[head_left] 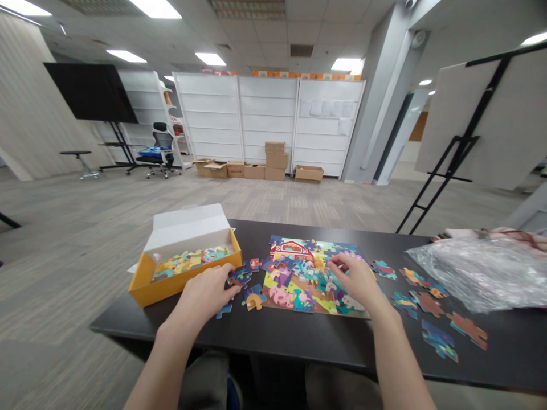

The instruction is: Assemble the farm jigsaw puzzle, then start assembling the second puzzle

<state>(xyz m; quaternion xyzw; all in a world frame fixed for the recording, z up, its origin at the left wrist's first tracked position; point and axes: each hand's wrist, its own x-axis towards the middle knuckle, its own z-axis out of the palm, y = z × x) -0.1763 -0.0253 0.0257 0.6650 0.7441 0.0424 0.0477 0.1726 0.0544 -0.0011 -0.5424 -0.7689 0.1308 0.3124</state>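
A colourful jigsaw puzzle (282,296) with a red barn and cartoon animals lies flat on the black table, some pieces lying loosely on top. Over its right half is my right hand (354,279), thumb and fingertips drawn together in a pinch; whatever is between them cannot be made out. Left of the picture, my left hand (207,293) rests by the box's front, thumb apart from the fingers, beside dark blue loose puzzle pieces (240,277). A piece with a yellow arch (254,298) lies near that thumb. The yellow box (164,289) has its white lid (188,225) raised and holds many pieces.
Several loose pieces (428,304) are scattered on the black table (316,341) right of the puzzle. A crumpled clear plastic bag (482,273) lies at the right end. Beyond stand a whiteboard stand (457,154), cardboard boxes (276,161), an office chair (160,151) and a screen (92,91).
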